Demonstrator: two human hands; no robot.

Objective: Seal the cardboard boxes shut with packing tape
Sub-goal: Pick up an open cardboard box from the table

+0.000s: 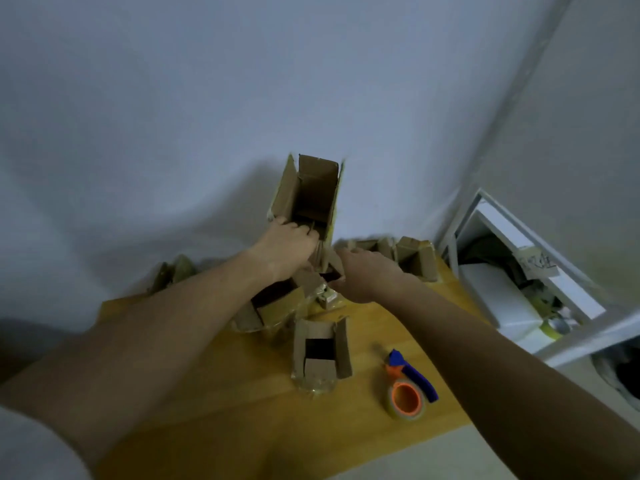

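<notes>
Left grip (289,249) holds tall open box (306,197) at lower rim, right grip (360,275) pinches flap of smaller box (330,271) below: prob. light, stiff cardboard w/ floppy flaps—grasp by walls.

Left hand (289,249) fingertips hidden behind the tall open box (310,195) – grip unclear. Right hand (363,275) blurred, fingers buried among small boxes (327,271); can't tell which one it holds. Both upper arms cut off by the bottom edge. Boxes at far left (173,273) – smeared, shape unreadable. Shelf contents (540,296) at right too small, label scrawl illegible.
</notes>
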